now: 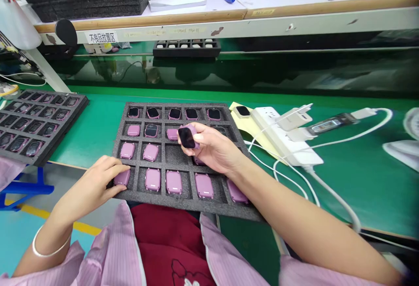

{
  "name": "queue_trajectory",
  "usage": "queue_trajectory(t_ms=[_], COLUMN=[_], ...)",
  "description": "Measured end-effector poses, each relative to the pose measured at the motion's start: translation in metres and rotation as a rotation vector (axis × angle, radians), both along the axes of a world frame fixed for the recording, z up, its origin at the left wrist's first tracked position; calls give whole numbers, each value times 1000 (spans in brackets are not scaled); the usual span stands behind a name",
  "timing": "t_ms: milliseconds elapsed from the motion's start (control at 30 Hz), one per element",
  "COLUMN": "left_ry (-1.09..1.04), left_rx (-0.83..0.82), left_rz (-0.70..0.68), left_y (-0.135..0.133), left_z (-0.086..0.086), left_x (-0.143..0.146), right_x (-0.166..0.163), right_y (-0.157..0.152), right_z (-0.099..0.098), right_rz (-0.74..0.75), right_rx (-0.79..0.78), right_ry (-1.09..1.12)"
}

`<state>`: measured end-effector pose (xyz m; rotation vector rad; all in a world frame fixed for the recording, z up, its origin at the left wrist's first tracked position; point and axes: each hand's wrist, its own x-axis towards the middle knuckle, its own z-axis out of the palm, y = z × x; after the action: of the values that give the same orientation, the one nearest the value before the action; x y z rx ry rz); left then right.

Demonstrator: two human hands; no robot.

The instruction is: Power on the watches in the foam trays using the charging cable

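A dark foam tray [170,154] with square pockets lies on the green bench in front of me, holding several purple smartwatch bodies, some screen up, some back up. My right hand [212,146] hovers over the tray's middle, fingers closed on one purple watch body [187,136] with its black screen facing me. My left hand [100,177] rests at the tray's near left corner, fingers curled onto the watch body [122,177] lying in that corner pocket.
A second foam tray [36,120] of dark-screened watches sits at the left. A white power strip [288,139] with chargers, white cables and one watch [242,111] on yellow paper lies to the right. Another tray [186,48] stands beyond the glossy conveyor belt.
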<state>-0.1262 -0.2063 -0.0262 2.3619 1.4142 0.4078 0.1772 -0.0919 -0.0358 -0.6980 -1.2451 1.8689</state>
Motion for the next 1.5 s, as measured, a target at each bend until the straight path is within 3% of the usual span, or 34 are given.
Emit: queue_trajectory(t_ms=[133,300,367,467,600,700,867,1000,1067,1267,1500], left_ry=[11,-7,10,76,277,385,434,484,500,536,511], left_rx=[5,67,77,112,179,195,165,145,145,145,197], left_rz=[4,-37,-75,-97,39,90,72,82,94,136,145], left_y=[2,6,7,7,7,9,13,13,12,10,12], left_z=[0,2,3,1,-9,-14,-7,5,8,8,0], left_x=[3,17,28,48,71,78,78,83,87,96,93], right_x=[2,1,-1,-1,3,7,10,9,8,9,9], right_y=[-1,-11,-14,-15,-7,-1,1,-5,-7,-4,-2], right_z=[-1,-3,-4,-6,-4,0,1,-3,-4,-3,-3], right_rz=[56,-49,-111,-80,132,169,169,58,49,216,253], right_rx=[110,648,764,664,299,196,256,564,636,385,314], right_ry=[-133,-618,-768,-711,-269,-85,-89,-375,-419,-86,19])
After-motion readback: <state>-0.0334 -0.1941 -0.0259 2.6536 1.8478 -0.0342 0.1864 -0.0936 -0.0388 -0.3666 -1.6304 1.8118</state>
